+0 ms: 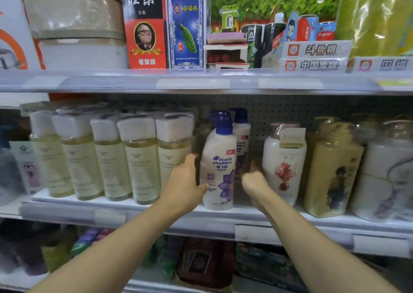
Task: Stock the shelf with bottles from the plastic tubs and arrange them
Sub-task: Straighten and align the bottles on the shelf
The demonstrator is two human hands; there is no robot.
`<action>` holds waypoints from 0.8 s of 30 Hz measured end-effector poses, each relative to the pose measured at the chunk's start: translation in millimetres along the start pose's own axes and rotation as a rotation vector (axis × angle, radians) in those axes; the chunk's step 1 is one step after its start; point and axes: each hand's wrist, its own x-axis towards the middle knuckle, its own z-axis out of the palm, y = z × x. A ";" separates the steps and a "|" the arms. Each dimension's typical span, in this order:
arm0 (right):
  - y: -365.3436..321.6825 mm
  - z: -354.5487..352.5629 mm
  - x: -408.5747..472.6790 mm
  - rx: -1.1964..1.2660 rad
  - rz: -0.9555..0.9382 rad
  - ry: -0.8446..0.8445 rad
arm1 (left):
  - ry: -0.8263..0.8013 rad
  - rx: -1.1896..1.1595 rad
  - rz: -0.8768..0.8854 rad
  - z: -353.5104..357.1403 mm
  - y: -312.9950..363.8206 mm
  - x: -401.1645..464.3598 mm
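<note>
Reaching to the middle shelf (156,205), both hands flank a white Head & Shoulders pump bottle (218,170) that stands upright at the shelf's front edge. All positions below are given relative to this bottle.

Left hand (186,184): pressed against the bottle's left flank, thumb lying across the lower front of the label, fingers extending up and back along the side; whether they wrap behind the bottle cannot be told.

Right hand (254,180): just to the bottle's right, fingers curled, knuckles toward the camera. The fingertips are hidden, so whether they hold anything cannot be told; the hand sits low in the gap on that side.

Directly behind the bottle and slightly right stands a second pump bottle (242,134) of the same brand, blue pump head visible above its shoulder.

To the left, a row of clear bottles with pale yellow liquid (140,163) and square white caps runs along the shelf front, the nearest just beside the left hand.

To the right, beyond the right hand, stands a white bottle with a red floral print (283,165), then a yellow bottle (330,176) bearing a figure, then white wrapped bottles (384,176) at the frame edge.

Above, the upper shelf (192,81) carries a red-and-black playing-card box (145,24), a blue playing-card box (186,24) and game boxes (312,56) with Chinese lettering.

Below, blurred packaged goods (201,261) lie on the lower level.
</note>
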 end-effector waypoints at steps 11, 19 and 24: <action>16.7 14.3 17.9 -0.059 -0.055 -0.031 | 0.056 0.088 -0.023 4.8 -5.8 -2.7; 21.0 14.5 23.2 -0.135 -0.088 -0.011 | 0.064 0.119 -0.026 10.1 -4.1 -2.3; 18.8 16.0 32.5 -0.128 -0.070 -0.007 | 0.073 0.126 -0.034 9.5 -4.5 -2.4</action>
